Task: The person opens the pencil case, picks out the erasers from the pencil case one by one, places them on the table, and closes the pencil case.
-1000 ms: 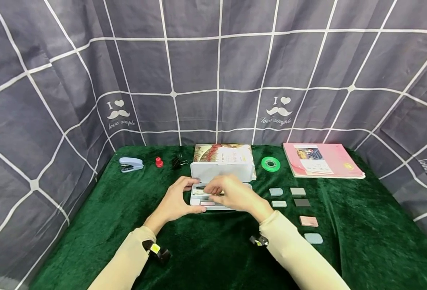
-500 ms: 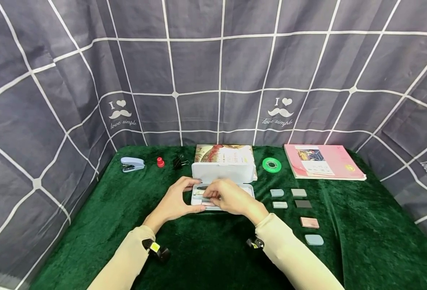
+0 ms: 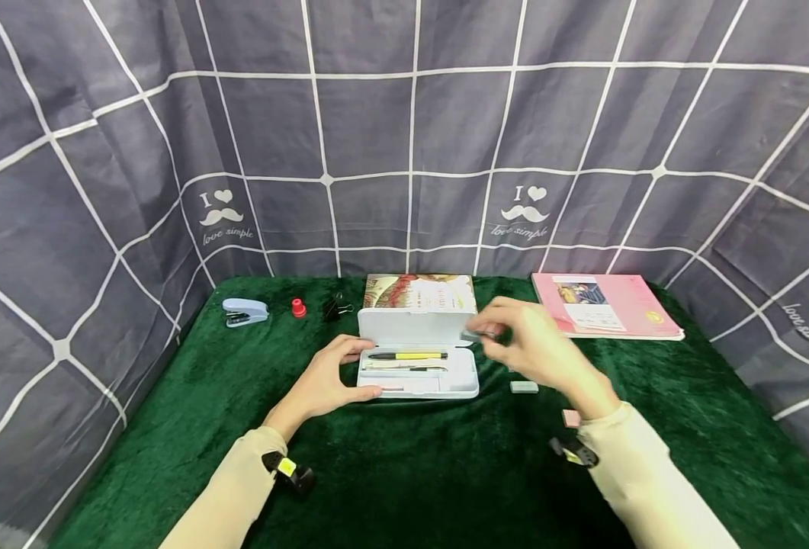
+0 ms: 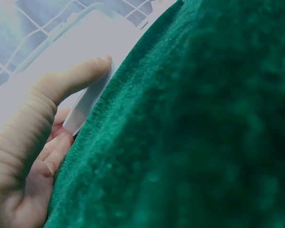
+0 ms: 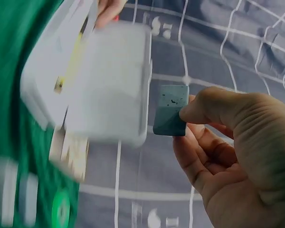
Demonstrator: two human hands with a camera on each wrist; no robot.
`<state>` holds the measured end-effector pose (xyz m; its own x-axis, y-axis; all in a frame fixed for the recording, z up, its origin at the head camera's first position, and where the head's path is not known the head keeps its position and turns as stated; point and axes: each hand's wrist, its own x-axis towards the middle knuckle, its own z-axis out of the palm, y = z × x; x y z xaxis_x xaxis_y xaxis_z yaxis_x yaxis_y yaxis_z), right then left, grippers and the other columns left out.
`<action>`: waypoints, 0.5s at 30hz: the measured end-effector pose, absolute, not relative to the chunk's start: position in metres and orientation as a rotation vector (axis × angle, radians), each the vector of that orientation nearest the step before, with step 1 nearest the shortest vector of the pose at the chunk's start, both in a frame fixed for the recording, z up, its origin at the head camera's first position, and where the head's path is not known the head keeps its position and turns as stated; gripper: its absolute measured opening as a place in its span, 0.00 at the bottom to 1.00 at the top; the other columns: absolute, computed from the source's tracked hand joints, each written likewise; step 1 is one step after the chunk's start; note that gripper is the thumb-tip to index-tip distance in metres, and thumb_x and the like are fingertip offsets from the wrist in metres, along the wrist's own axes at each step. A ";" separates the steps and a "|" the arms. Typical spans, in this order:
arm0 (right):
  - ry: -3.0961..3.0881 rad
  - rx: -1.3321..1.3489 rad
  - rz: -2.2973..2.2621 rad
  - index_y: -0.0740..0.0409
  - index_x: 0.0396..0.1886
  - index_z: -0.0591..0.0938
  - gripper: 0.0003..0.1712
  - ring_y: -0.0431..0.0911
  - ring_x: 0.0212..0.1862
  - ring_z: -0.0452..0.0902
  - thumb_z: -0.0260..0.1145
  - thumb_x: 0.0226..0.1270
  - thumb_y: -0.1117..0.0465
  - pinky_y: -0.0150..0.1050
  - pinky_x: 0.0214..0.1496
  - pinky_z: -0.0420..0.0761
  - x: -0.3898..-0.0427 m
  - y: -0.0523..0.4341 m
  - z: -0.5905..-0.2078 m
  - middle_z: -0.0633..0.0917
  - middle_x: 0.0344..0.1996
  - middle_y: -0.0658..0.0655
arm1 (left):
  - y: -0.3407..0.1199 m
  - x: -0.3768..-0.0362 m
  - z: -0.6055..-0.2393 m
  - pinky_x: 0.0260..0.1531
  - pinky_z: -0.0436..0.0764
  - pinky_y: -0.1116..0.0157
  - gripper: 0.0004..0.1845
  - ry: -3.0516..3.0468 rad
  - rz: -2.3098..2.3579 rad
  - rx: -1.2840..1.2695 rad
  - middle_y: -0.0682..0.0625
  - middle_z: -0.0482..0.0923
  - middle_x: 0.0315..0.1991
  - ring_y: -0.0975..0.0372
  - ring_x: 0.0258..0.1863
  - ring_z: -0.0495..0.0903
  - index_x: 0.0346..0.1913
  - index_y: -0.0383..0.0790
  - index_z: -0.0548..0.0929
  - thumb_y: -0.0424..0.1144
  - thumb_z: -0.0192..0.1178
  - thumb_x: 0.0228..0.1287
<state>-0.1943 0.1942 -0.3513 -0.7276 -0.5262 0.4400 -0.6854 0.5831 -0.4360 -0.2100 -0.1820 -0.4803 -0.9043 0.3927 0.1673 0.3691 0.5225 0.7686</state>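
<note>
- Right hand [image 3: 534, 345], now out of the case [image 3: 468, 375], pinches a grey block [image 5: 170, 111] aloft.
- Left hand [image 3: 320, 383] still grips the case's end; the block is outside.

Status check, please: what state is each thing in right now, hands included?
Left hand: gripping the left end of the pencil case
Right hand: pinching the gray-blue block
Gray-blue block: held, off the green cloth
Pencil case: open
Lid: raised
Yellow pen: lying in the case
Pink book: closed, flat
Stapler: on the cloth, unheld; loaded or not, cannot tell
</note>
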 end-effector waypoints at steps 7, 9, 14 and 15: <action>-2.580 0.938 0.824 0.48 0.45 0.95 0.21 0.38 0.39 0.81 0.80 0.61 0.77 0.31 0.40 0.82 -0.172 0.249 -0.372 0.88 0.37 0.41 | -0.184 -0.208 -0.477 0.75 0.80 0.50 0.43 2.723 1.352 0.674 0.49 0.77 0.72 0.49 0.72 0.82 0.75 0.46 0.81 0.53 0.87 0.59; -2.603 0.935 0.870 0.48 0.44 0.95 0.21 0.38 0.38 0.82 0.80 0.61 0.78 0.29 0.37 0.83 -0.165 0.257 -0.383 0.87 0.36 0.42 | -0.183 -0.208 -0.476 0.75 0.80 0.50 0.43 2.722 1.353 0.672 0.48 0.77 0.72 0.49 0.72 0.82 0.75 0.45 0.81 0.52 0.87 0.59; -2.631 0.959 0.906 0.46 0.41 0.94 0.24 0.38 0.35 0.81 0.80 0.56 0.80 0.33 0.34 0.84 -0.153 0.269 -0.413 0.85 0.34 0.39 | -0.181 -0.208 -0.477 0.75 0.80 0.49 0.43 2.723 1.354 0.680 0.48 0.77 0.72 0.48 0.72 0.82 0.75 0.45 0.81 0.52 0.86 0.60; -2.632 0.967 0.904 0.45 0.40 0.94 0.24 0.38 0.34 0.81 0.80 0.55 0.80 0.35 0.34 0.85 -0.152 0.271 -0.417 0.84 0.33 0.39 | -0.181 -0.208 -0.477 0.75 0.80 0.48 0.43 2.725 1.354 0.681 0.48 0.77 0.72 0.48 0.72 0.82 0.75 0.45 0.81 0.53 0.86 0.60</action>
